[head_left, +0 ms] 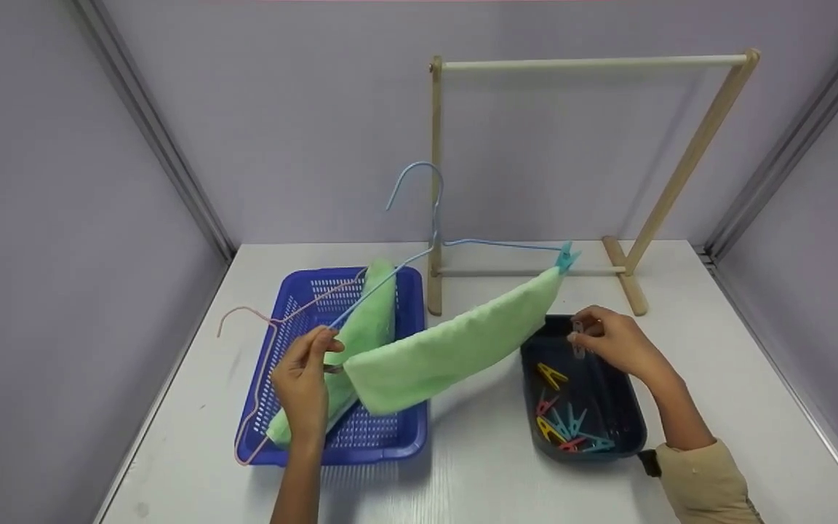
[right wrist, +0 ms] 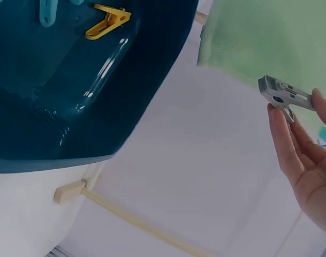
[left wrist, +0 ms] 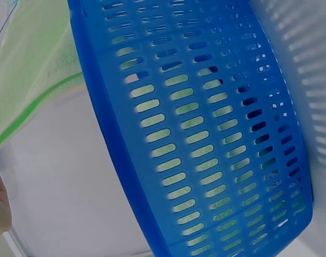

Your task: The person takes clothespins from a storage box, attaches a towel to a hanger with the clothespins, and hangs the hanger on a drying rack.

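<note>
One tan sleeve [head_left: 703, 480] comes in at the near side, well to the right of the blue basket [head_left: 409, 306]. The basket stands on a white table [head_left: 477, 466], and inside it lies a green cloth [head_left: 372, 316]. A pink hanger [head_left: 274, 322] leans across the basket's left rim, its hook outside.

Above the basket, the left hand [head_left: 306, 378] has its fingers bent in a pinch, with little gap, on the lower left end of a blue hanger [head_left: 435, 227]. A small grey piece [head_left: 333, 369] shows between those fingers and the near corner of a second green cloth [head_left: 455, 356]; how it is gripped cannot be told.

To the right of the basket stands a dark tray [head_left: 626, 407] with yellow, red and blue pegs, one yellow peg [head_left: 551, 375] farther from the person than the rest. Over the tray's far part, right of the basket, the right hand [head_left: 619, 346] pinches a grey clip [right wrist: 286, 95], thumb and fingers parted only by the clip.

The second cloth slopes up from over the basket's right side to a turquoise peg [head_left: 566, 258] at the blue hanger's right end. Beyond, behind and right of the basket, stands a wooden rack [head_left: 698, 153].
</note>
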`<state>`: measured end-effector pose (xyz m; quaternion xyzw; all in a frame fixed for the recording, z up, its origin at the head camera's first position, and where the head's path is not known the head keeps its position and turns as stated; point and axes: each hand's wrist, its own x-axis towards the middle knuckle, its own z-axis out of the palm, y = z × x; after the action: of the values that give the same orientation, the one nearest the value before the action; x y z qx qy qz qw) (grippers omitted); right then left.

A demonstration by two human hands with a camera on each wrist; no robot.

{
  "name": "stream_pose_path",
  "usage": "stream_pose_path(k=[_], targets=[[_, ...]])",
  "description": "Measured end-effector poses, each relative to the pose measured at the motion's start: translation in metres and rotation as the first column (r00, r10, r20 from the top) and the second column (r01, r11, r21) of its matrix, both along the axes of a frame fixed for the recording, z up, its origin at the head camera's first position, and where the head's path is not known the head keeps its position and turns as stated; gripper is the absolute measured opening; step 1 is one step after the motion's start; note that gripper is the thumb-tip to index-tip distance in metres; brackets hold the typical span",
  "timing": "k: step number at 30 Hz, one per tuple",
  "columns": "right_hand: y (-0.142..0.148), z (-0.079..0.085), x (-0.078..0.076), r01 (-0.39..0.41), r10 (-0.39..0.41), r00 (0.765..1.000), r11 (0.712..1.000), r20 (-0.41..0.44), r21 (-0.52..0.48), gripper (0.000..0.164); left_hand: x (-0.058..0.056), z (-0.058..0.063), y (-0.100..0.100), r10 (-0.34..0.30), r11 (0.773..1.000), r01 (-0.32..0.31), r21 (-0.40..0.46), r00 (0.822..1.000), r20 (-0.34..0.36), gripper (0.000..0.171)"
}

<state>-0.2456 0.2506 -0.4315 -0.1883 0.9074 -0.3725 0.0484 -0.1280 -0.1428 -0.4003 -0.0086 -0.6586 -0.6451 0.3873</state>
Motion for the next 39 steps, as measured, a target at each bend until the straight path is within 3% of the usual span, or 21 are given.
stream_pose_path(k=[6, 23, 31, 39], targets=[[-0.002, 0.007, 0.006, 0.033, -0.033, 0.999, 0.999, -0.019, -0.007, 0.037, 0.001, 0.002, 0.001, -0.014, 0.999, 0.014, 0.033, 1.000, 0.021, 0.013], [-0.011, 0.023, 0.020, 0.009, -0.017, 0.999, 0.989, -0.051, -0.151, 0.037, 0.002, 0.001, 0.000, 0.003, 1.000, -0.003, 0.009, 1.000, 0.025, 0.013], [-0.021, 0.033, 0.027, -0.043, 0.015, 0.993, 0.972, -0.118, -0.232, 0.036, -0.009, -0.019, -0.008, 0.002, 1.000, -0.002, 0.020, 1.000, 0.006, 0.013], [-0.032, 0.037, 0.034, -0.111, 0.059, 0.984, 0.943, -0.171, -0.314, 0.035, -0.010, -0.023, -0.008, 0.005, 1.000, -0.005, 0.021, 1.000, -0.006, 0.012]])
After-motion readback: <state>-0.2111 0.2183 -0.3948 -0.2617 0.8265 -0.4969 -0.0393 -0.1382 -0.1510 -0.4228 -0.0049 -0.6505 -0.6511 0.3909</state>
